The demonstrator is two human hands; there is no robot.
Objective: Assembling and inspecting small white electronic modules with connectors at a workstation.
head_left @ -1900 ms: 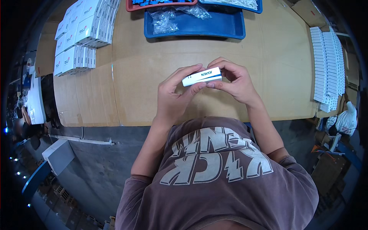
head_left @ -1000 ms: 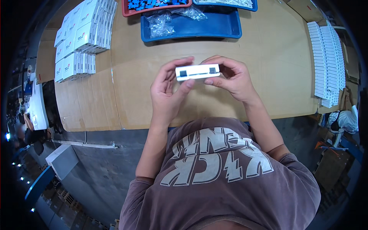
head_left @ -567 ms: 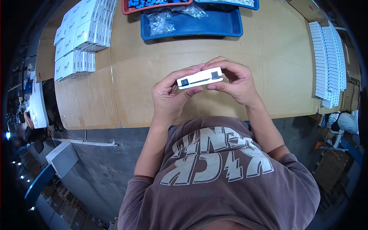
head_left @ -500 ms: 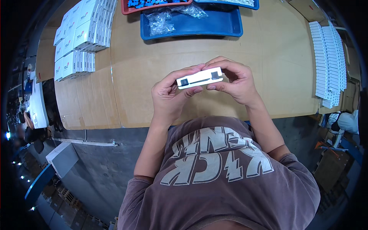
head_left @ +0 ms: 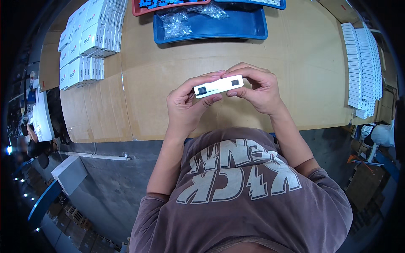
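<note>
A small, flat white box [head_left: 218, 85] is held up between both hands, over the near part of the table. Its narrow side faces me and has a dark square at each end. A thin gap shows along the lower edge of that side at the left, while the right end looks pressed together. My left hand [head_left: 187, 96] grips the left end, fingers on top and thumb underneath. Closed on the right end is my right hand [head_left: 261, 88], its fingers along the upper edge and its thumb at the lower one.
Stacked white boxes [head_left: 82, 38] stand at the table's [head_left: 168, 122] left; more white boxes [head_left: 358, 67] are stacked at the right. A blue tray [head_left: 236, 31] with clear plastic bags [head_left: 175, 25] lies ahead. Behind it are a red tray [head_left: 168, 9] of blue pieces and another blue tray [head_left: 280, 5].
The gap along the white box's narrow side has narrowed and closed toward the right. My right thumb has moved slightly up along the edge; both hands keep their hold.
</note>
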